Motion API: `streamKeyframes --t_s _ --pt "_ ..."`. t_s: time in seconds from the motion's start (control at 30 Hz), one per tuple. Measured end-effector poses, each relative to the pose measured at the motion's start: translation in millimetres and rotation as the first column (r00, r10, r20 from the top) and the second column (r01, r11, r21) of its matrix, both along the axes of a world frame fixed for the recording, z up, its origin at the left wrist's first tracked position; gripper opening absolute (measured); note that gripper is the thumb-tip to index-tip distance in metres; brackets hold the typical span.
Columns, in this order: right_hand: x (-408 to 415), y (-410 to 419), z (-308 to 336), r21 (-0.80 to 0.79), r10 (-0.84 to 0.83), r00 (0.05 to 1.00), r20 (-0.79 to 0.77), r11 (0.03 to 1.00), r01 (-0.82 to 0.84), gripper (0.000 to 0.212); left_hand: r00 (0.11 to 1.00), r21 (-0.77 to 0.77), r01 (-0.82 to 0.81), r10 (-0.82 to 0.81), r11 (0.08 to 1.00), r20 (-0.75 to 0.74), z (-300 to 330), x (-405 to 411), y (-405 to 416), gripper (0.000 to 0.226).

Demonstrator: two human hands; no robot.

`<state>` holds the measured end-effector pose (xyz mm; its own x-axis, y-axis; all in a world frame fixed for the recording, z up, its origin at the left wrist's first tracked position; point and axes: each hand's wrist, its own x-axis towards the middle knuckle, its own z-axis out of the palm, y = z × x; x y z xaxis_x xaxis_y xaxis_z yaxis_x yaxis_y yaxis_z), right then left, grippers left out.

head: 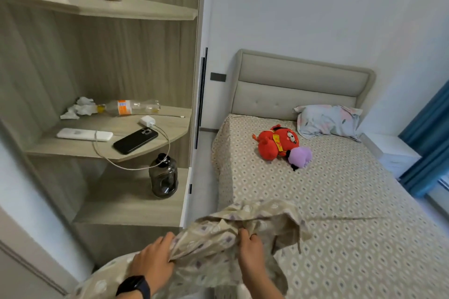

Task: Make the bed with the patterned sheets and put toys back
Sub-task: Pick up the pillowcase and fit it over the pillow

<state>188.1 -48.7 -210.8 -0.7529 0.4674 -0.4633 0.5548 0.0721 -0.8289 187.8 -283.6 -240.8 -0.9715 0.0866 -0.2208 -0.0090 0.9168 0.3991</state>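
Patterned sheet (pixel 233 233) bunched between both hands (pixel 155 258) — each gripping it.

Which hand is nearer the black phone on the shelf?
Left. The left hand sits below the phone, gripping the sheet; the right hand grips it farther right.

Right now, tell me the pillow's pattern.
Pale blue-grey pillow with pink and white blotches, seen in the head view.

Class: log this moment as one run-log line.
hands: left hand, right hand grip patterned cover | toys: red plush, purple plush on bed
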Motion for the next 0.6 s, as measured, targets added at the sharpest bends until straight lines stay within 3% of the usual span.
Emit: streamKeyframes --t_s 0.3,0.47,0.6 --pt "-72.5 17.3 13.5 -0.041 -0.171 0.979 -0.113 0.985 0.168 0.036 0.991 0.044 0.114 -0.111 0.992 -0.074 15.8 -79.3 19.9 0.039" --pt "-125.8 67.8 -2.2 -0.108 -0.263 0.960 -0.099 0.962 0.253 0.038 0.970 0.007 0.233 -0.232 0.972 -0.075 9.7 -152.2 67.3 0.040" --pt "-178.5 138.3 -10.4 -0.196 -0.344 0.932 -0.111 0.927 0.319 0.052 0.937 -0.055 0.331 -0.335 0.942 -0.102 13.7 -234.9 127.3 0.034"
